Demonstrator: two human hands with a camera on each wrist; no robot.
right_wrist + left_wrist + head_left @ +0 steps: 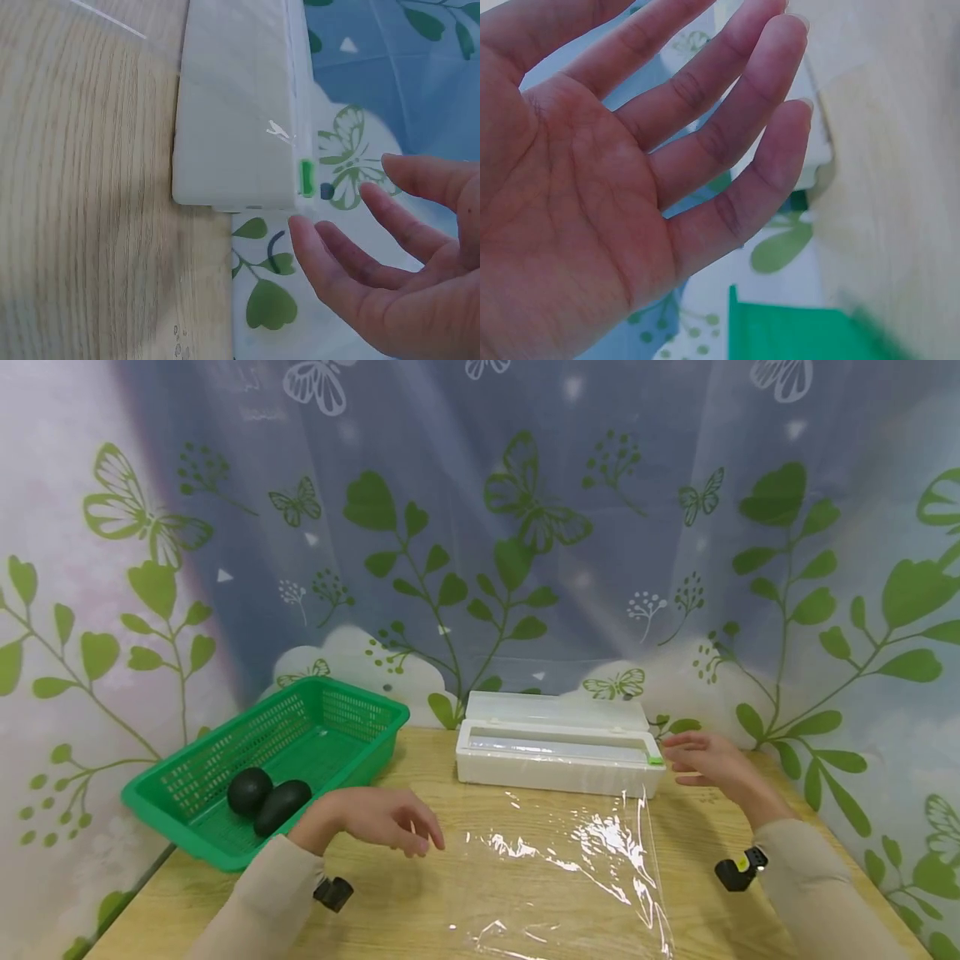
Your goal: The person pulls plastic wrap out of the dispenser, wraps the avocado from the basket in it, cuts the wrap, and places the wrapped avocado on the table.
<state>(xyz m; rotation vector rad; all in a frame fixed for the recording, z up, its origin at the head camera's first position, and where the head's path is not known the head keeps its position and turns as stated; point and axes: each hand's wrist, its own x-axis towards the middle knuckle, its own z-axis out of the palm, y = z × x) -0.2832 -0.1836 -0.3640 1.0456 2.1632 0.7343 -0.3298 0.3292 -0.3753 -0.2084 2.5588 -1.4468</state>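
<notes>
A white cling film dispenser box (558, 772) stands at the back of the table with its lid (555, 708) raised. From it a clear sheet of plastic film (555, 868) runs forward over the wood, shiny and creased. My right hand (716, 768) hovers just off the box's right end, beside a green slider (656, 759), fingers loosely bent and holding nothing. Left of the film, my left hand (378, 820) hangs over the table with relaxed fingers and a bare palm. In the left wrist view that palm faces the camera.
To the left sits a green plastic basket (352, 760) with two dark, rounded objects inside, one a dark oval (282, 807) and one a rounder dark fruit-like thing (249, 792). A patterned curtain (465, 527) hangs close behind the wooden table (405, 910).
</notes>
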